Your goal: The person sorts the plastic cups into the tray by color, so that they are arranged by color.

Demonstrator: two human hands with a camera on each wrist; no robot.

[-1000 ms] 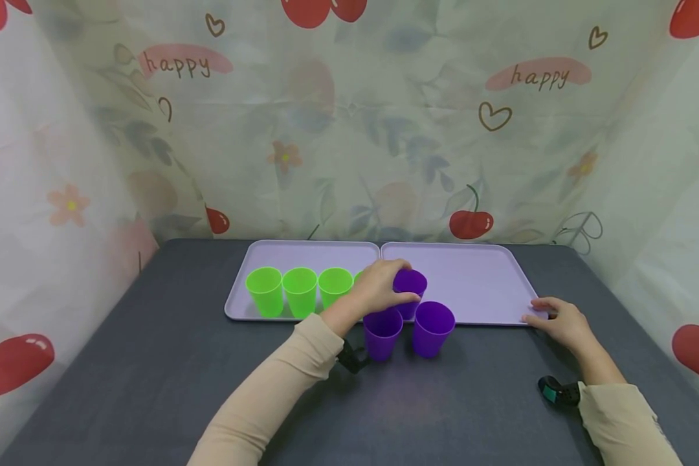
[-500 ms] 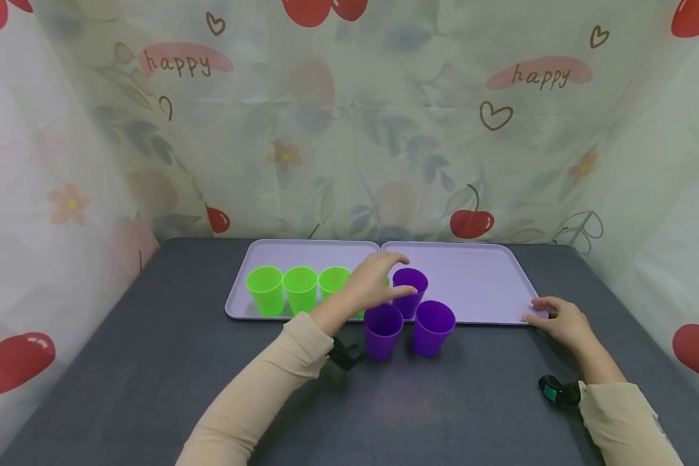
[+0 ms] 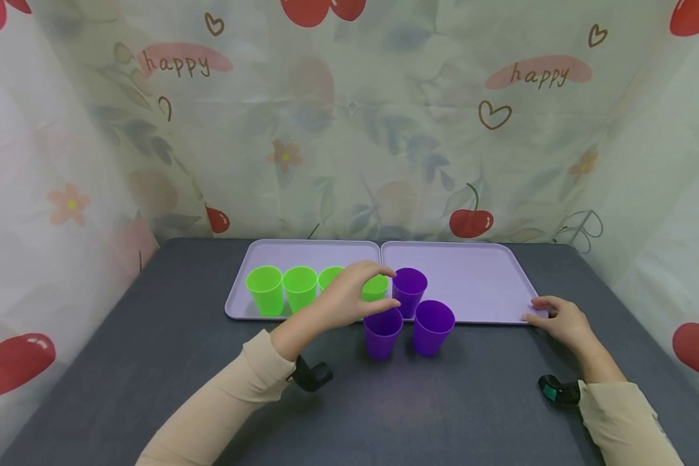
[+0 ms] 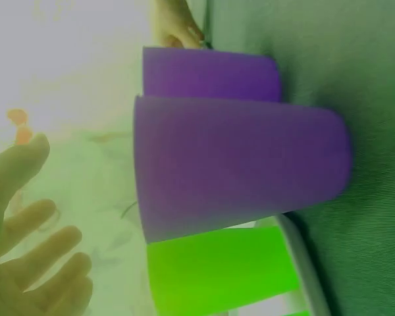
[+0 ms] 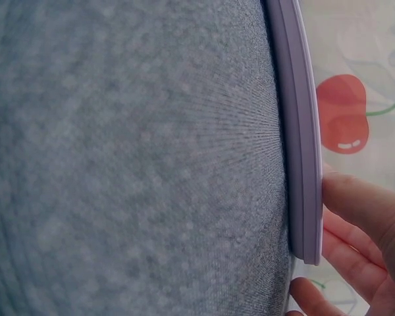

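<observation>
My left hand (image 3: 340, 299), fingers apart and holding nothing, hovers over the right end of the green cup row and behind the front-left purple cup (image 3: 380, 340). The left wrist view shows its spread fingers (image 4: 36, 230) apart from the purple cups. A second purple cup (image 3: 433, 330) stands upright to the right on the table. The third purple cup (image 3: 409, 288) stands on the right tray (image 3: 472, 285), near its left edge. My right hand (image 3: 565, 323) holds that tray's front right corner, its thumb (image 5: 355, 197) against the rim.
Several green cups (image 3: 266, 291) stand in a row on the left tray (image 3: 314, 251), partly hidden by my left hand. The trays lie side by side on the dark table (image 3: 443, 408). A patterned cloth (image 3: 349, 129) hangs behind and at both sides.
My left hand has let go of the purple cup on the right tray and moved left and back towards me. The cups and my right hand have stayed in place.
</observation>
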